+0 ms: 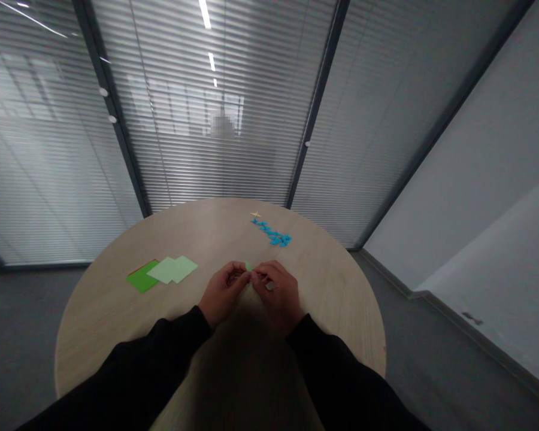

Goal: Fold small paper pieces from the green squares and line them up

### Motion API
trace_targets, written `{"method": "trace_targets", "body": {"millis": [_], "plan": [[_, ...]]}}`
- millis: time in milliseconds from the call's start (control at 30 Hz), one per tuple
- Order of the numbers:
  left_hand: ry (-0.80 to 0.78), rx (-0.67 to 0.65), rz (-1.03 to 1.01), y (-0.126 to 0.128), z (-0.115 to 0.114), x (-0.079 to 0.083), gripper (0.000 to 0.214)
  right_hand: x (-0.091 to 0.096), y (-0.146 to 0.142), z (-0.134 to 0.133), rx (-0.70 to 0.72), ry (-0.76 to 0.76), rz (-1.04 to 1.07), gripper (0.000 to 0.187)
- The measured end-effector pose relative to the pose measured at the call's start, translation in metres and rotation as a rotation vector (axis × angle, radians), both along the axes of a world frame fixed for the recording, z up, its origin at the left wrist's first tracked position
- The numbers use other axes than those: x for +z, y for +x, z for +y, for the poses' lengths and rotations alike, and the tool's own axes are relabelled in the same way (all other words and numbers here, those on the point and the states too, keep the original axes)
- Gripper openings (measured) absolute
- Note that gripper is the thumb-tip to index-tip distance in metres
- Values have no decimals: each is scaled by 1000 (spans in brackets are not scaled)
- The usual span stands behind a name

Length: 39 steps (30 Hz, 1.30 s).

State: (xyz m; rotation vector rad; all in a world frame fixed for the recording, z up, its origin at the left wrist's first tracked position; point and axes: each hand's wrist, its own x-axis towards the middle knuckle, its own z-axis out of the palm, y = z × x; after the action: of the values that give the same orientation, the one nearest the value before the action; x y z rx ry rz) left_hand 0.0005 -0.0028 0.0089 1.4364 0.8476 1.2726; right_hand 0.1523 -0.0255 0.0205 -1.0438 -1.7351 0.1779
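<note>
Black is worn: the left sleeve (161,350) and the right sleeve (327,365) are both cut long and ended at the wrist, and their outlines are broken by soft bulges. Finer texture is lost in the dark. The left hand (223,293) and right hand (282,293) are bare.

Over my feed I'm seeing matt paper in the small pale-green piece (248,266) and square pale-green sheets (184,269), smooth wood grain on the round light-brown tabletop (332,293), matt cloth on the long black sleeves (161,350).
</note>
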Motion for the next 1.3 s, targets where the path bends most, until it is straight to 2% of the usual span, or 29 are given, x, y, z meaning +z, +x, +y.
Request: {"method": "trace_targets", "body": {"millis": [100,200,267,367,433,533,633,733,833,933,1033,1167,1300], "plan": [[-8,0,-17,1,-1,-1,26,1,0,-1,-15,61,-82,13],[-10,36,-13,0,-1,-1,25,1,-3,-1,-4,25,-19,10],[-11,50,-9,0,-2,0,25,0,-4,1,19,-72,108,9],[-14,39,-1,-1,-3,3,25,-4,-1,7,97,-307,311,12],[-23,18,-2,-1,-4,4,26,-4,3,10,193,-420,349,16],[-37,8,-22,-2,-4,4,28,2,9,10,250,-371,281,14],[-56,9,-39,-2,-4,3,28,9,13,8,231,-256,156,12],[-74,5,-55,-3,-3,2,25,10,14,7,217,-220,101,8],[-77,-5,-40,-4,-3,3,24,5,14,9,234,-315,222,11],[-70,-26,-24,-4,-2,3,25,0,16,11,307,-530,414,18],[-61,-30,5,-4,-1,1,26,-1,18,12,346,-692,487,23],[-91,-30,48,-3,0,-2,27,0,21,13,355,-737,485,22],[-123,-68,20,-2,-1,0,29,-3,21,14,330,-664,445,22]]}}
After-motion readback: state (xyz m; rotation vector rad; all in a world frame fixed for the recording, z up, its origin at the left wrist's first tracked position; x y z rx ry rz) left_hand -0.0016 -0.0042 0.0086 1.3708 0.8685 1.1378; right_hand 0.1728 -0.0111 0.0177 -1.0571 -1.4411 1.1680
